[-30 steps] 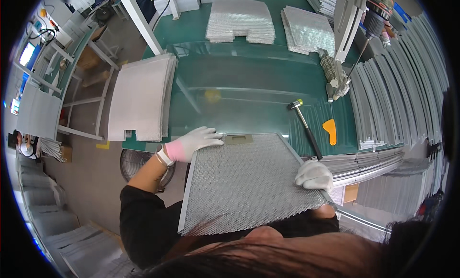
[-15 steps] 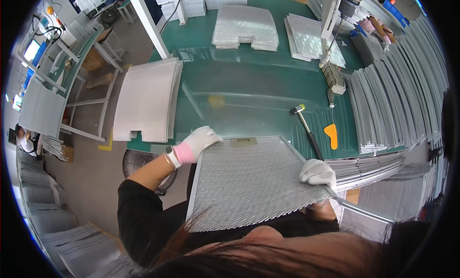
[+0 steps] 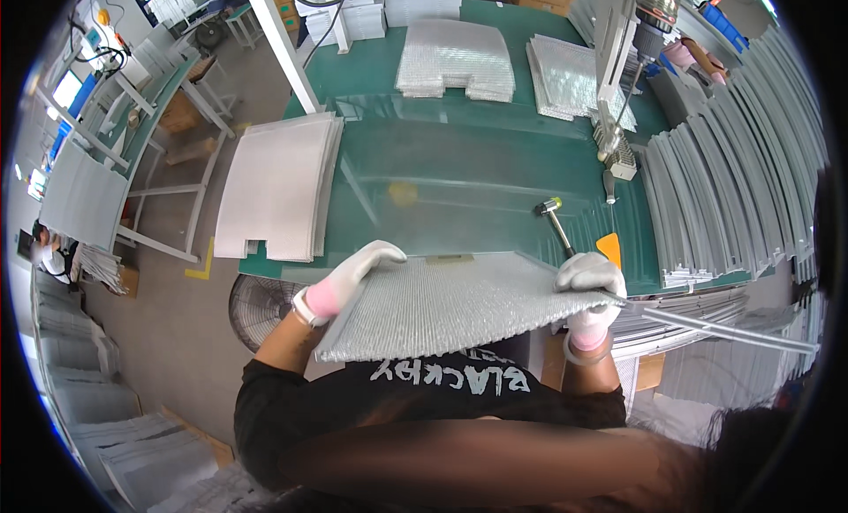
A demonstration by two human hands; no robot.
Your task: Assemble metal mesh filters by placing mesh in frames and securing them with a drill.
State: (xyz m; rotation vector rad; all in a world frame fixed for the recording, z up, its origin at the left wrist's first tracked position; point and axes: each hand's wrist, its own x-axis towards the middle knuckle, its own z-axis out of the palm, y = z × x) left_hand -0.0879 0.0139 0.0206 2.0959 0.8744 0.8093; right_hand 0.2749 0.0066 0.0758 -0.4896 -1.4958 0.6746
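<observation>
A silvery mesh filter panel [image 3: 450, 305] is tilted in front of my chest, its far edge at the front of the green table. My left hand [image 3: 358, 270], in a white glove with a pink cuff, grips its left edge near the far corner. At the right edge my gloved right hand [image 3: 590, 288] is closed around the panel and a thin metal frame strip [image 3: 724, 325], which sticks out to the right. Just beyond the right hand lie a mallet [image 3: 555, 220] with a black handle, partly covered by that hand, and an orange scraper [image 3: 609, 246].
White panels [image 3: 274, 186] are stacked at the table's left. Mesh sheets [image 3: 455, 58] lie at the back. On the right stand a mounted power driver [image 3: 652, 40], a screwdriver [image 3: 609, 186] and a long row of frame strips [image 3: 724, 186]. A floor fan [image 3: 256, 310] sits below left.
The panel's near edge has risen, so the panel lies flatter to my view. My right hand has rolled over, and the loose strip has swung up and further right.
</observation>
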